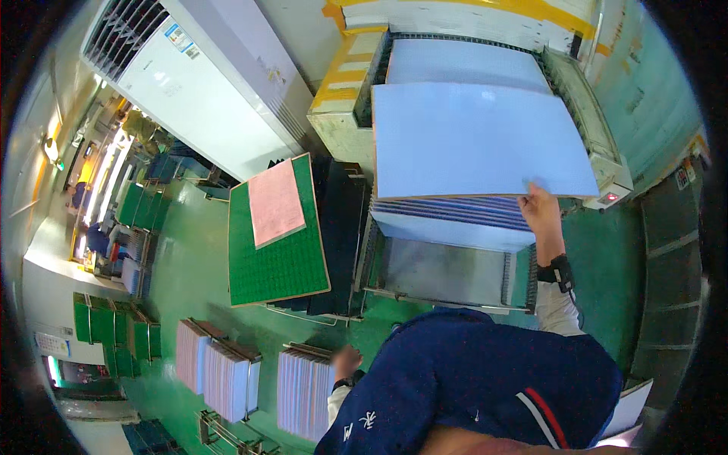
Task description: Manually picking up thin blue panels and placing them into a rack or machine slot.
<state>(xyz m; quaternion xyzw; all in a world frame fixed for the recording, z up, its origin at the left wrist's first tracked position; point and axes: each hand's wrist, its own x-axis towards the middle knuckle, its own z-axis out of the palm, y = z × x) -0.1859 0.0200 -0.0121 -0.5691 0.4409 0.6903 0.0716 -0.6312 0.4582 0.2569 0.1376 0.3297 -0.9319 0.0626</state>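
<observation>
My right hand (540, 211) grips the near edge of a large light blue panel (478, 140), close to its right corner, with fingers curled around the rim. The panel lies tilted between the conveyor machine and a rack of upright panels (447, 230) below it. Another light blue panel (466, 62) rests on the conveyor behind. Down at the left, my left hand (347, 362) is smeared beside a rack of tightly packed panels (303, 390); its fingers cannot be made out. A black band (557, 273) with a cord circles my right wrist.
The conveyor's taped side (347, 80) stands next to a tall white air conditioner (205, 98). A green board (277, 265) bearing a pink sheet (277, 201) sits left of the rack. More loaded racks (216, 368) stand on the green floor; a grey frame (671, 265) is at right.
</observation>
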